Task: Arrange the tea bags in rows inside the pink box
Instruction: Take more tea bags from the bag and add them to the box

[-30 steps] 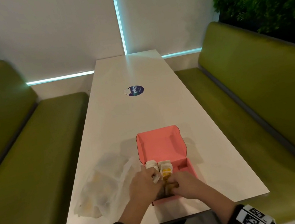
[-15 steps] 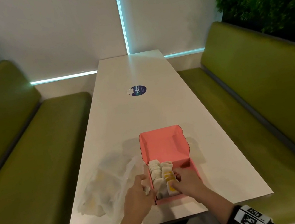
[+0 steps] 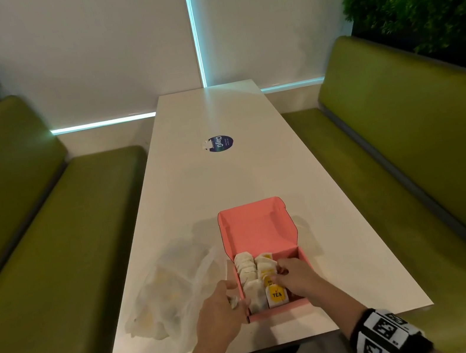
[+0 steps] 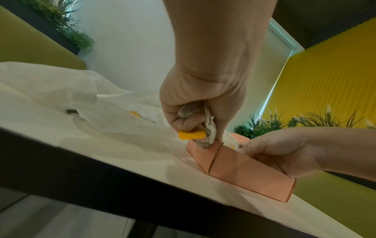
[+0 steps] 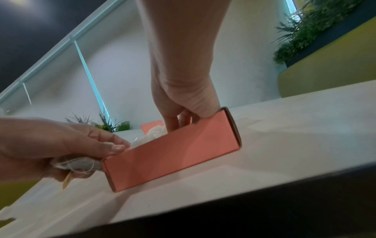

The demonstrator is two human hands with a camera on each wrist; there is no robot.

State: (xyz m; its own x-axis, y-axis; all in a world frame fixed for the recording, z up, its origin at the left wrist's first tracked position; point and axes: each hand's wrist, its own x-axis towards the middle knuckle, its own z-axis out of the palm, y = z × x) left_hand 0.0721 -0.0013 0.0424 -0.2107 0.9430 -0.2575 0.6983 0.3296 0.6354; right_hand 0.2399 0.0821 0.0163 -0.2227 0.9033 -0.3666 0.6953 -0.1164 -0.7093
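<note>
Head view: the pink box (image 3: 264, 264) sits at the near end of the white tabletop (image 3: 226, 183), lid raised toward 12 o'clock, its front wall near the tabletop's 6 o'clock edge. Two rows of tea bags (image 3: 258, 280) fill its left part. A crumpled clear plastic bag (image 3: 171, 293) lies at the box's 9 o'clock, touching its left wall. Green benches (image 3: 34, 242) flank both sides, and a round blue sticker (image 3: 220, 143) lies far off at 12 o'clock.

Left wrist view: the left hand (image 4: 201, 103) is curled into a fist around a crumpled tea bag with a yellow tag (image 4: 192, 134), just over the box's near left corner.

Right wrist view: the right hand (image 5: 183, 103) reaches down into the box from above, fingers bent among the bags; whether they pinch one I cannot tell. Bare tabletop runs toward 3 o'clock.
</note>
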